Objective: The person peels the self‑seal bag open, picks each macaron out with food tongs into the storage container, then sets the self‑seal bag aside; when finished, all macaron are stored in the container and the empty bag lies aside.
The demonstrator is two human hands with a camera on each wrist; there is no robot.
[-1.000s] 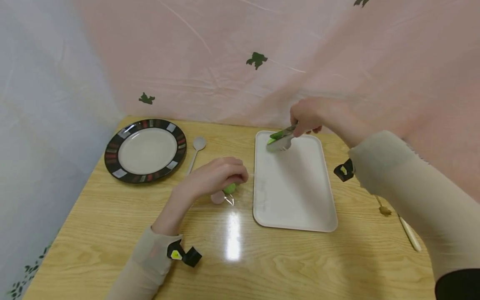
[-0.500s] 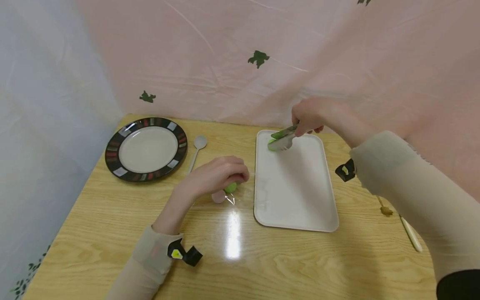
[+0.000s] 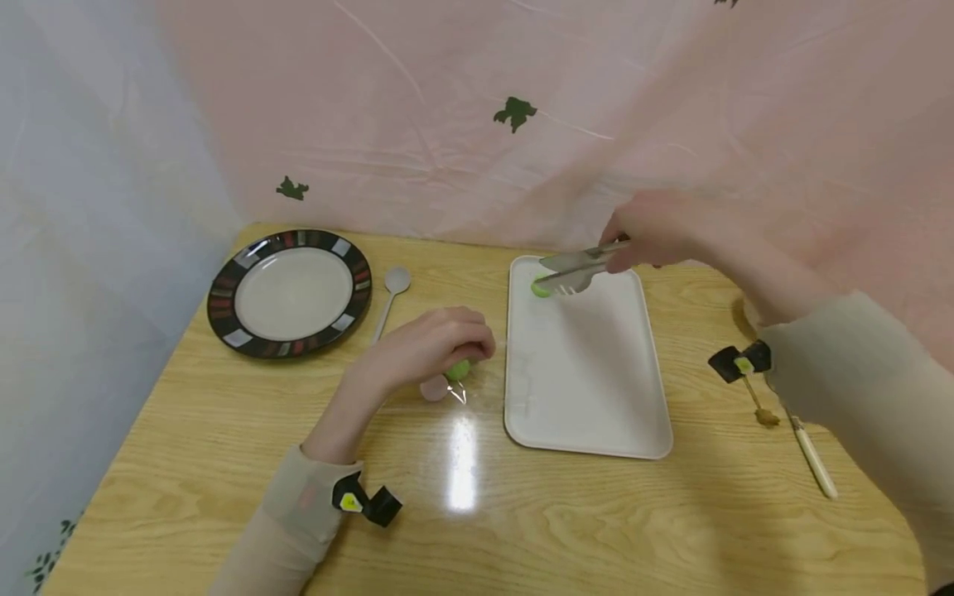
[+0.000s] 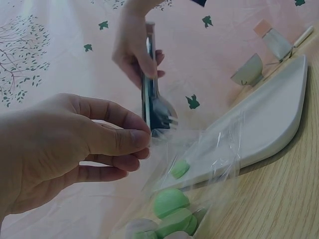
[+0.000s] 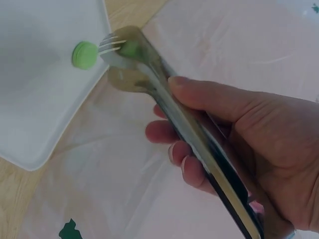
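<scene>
My right hand (image 3: 648,228) grips a pair of metal tongs (image 5: 189,129), one tip slotted like a fork. The tongs' tips are parted over the far end of a white tray (image 3: 589,372). A green macaron (image 5: 85,55) rests on the tray just beyond the tips, outside them. Between thumb and fingertips, my left hand (image 4: 89,144) pinches the top of a clear plastic bag (image 4: 224,154) left of the tray. Inside the bag lie several green macarons (image 4: 170,201) and pale pink ones (image 4: 139,226), partly hidden by the hand in the head view.
A dark-rimmed plate (image 3: 289,350) stands at the back left, with a pale spoon (image 3: 397,283) beside it. Right of the tray lie a utensil with a brown tip (image 3: 766,418) and a white-handled utensil (image 3: 816,463). A small bowl (image 4: 248,69) shows in the left wrist view.
The right hand and tongs have drawn back to the right, and the tongs' tips have come away from the green macaron, which stays on the tray. The left hand holds still.
</scene>
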